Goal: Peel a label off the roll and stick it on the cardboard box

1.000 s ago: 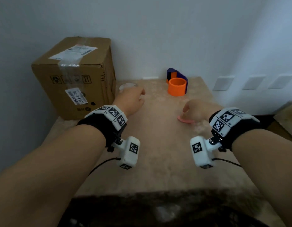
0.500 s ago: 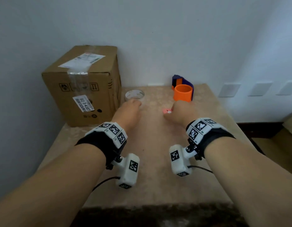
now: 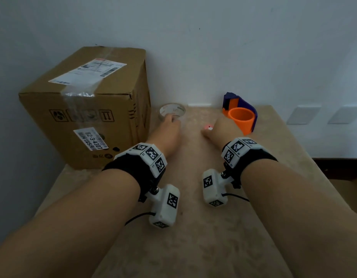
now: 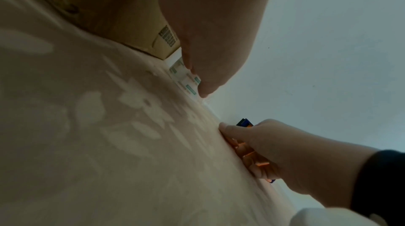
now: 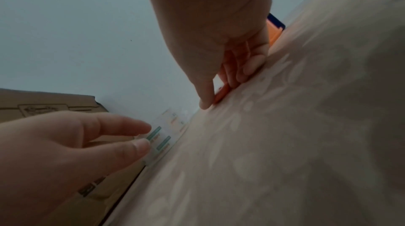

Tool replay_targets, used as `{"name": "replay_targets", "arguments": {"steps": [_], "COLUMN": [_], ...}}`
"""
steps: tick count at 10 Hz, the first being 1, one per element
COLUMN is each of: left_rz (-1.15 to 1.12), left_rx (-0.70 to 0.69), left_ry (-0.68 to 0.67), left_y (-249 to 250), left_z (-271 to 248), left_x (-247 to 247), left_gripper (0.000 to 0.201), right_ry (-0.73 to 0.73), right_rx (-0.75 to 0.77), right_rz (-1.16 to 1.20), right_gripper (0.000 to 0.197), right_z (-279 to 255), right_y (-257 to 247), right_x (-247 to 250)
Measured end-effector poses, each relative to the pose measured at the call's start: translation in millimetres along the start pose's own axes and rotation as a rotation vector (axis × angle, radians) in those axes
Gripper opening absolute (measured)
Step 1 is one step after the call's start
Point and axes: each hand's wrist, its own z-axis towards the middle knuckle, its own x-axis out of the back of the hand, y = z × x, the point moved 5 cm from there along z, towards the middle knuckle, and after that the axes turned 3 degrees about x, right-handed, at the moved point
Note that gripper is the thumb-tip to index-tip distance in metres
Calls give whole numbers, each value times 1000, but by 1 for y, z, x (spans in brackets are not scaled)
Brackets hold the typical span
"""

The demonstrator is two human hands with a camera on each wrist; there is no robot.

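Note:
A brown cardboard box [image 3: 83,109] with shipping labels stands at the table's back left. The label roll [image 3: 172,110], clear with white printed labels, lies flat just right of the box. My left hand [image 3: 171,119] reaches to it with fairly straight fingers, and their tips [image 5: 143,126] touch the roll's [image 5: 163,136] near side. In the left wrist view the fingertips [image 4: 202,91] cover part of the roll [image 4: 184,78]. My right hand [image 3: 208,132] pinches a small pink-orange object [image 3: 209,127] and holds it low on the table [image 5: 220,95].
An orange cylinder in a blue holder [image 3: 241,118] stands at the back right, just beyond my right hand. The beige patterned table [image 3: 193,227] ends at the wall behind and drops off on the right. The box [image 5: 43,101] blocks the left side.
Both hands moved forward over the table. The left hand reached the roll. The right hand carried the pink object forward and left, near the orange cylinder.

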Motion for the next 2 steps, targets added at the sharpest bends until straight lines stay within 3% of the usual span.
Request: {"name": "replay_targets", "arguments": {"steps": [2], "left_rz": [-9], "left_rx": [-20], "left_ry": [32], "left_y": [2], "left_z": [0], "left_x": [13], "left_gripper": [33], "right_ry": [-3], "right_rx": [31], "right_rz": [-14], "right_gripper": [36], "right_z": [-7], "right_y": [-4], "right_x": [9]}}
